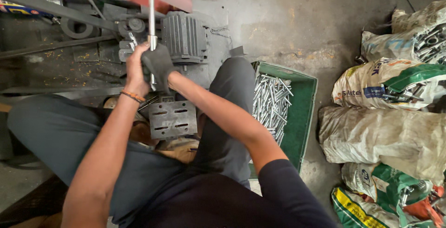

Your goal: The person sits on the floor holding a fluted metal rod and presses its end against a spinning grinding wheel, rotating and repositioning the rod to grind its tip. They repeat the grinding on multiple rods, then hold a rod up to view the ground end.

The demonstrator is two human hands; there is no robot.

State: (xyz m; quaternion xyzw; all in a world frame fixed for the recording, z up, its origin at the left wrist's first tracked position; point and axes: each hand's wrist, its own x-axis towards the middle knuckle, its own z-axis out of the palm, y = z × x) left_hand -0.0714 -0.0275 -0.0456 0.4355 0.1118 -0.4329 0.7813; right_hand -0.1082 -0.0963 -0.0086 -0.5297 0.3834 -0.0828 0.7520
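Head view: sacks (385, 135) of metal parts lie well right of the grip, the green crate (304, 112) of bolts (270, 102) nearer on that side. Just behind the grip sits the grey motor (184, 36). Left hand (135, 65) and gloved right hand (158, 66) are both clamped on the upright steel rod (151, 14), side by side.

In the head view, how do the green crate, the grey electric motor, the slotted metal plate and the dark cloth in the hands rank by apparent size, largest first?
1. green crate
2. grey electric motor
3. slotted metal plate, close to the motor in apparent size and nearer the camera, so this order is unsure
4. dark cloth, partly hidden by the hands
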